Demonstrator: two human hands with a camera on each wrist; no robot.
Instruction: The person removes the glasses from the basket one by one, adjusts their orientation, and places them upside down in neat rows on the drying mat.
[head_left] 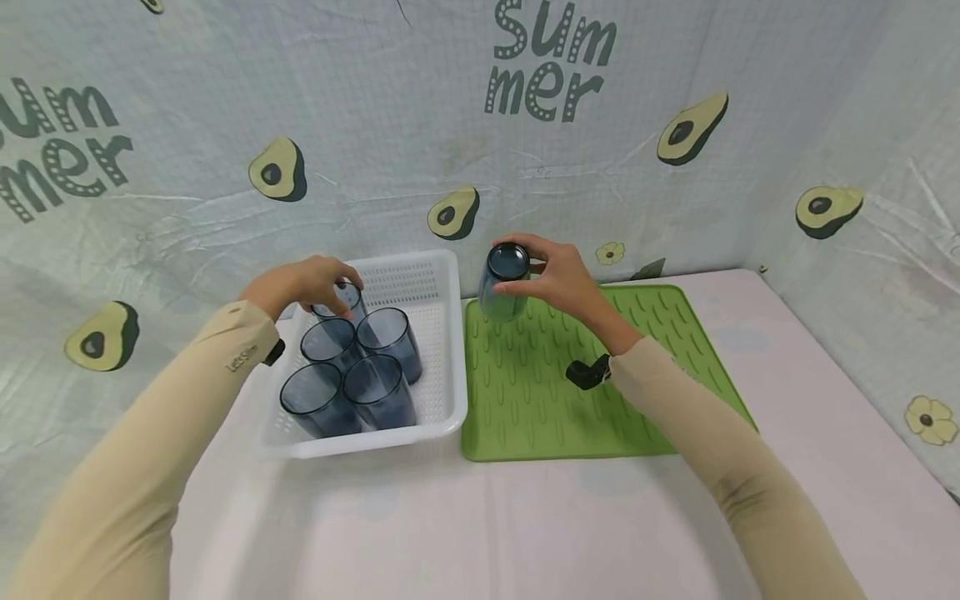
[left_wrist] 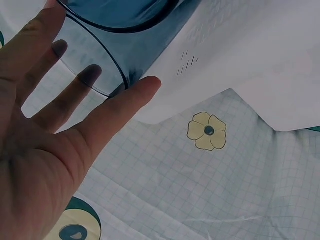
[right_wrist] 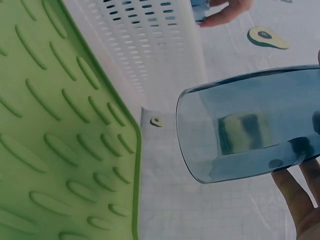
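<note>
My right hand holds a blue-tinted drinking glass upside down, its dark base up, above the back left part of the green mat. In the right wrist view the fingertips press the side of this glass, its open rim away from the hand. My left hand reaches over the back left corner of the white basket. Its thumb and fingers are around the rim of another blue glass; some fingertips show through that glass in the left wrist view.
Several more blue glasses stand mouth up, close together, in the left and front of the basket. The ridged mat lies directly right of the basket on a pale pink tabletop. A printed avocado cloth hangs behind and at the sides.
</note>
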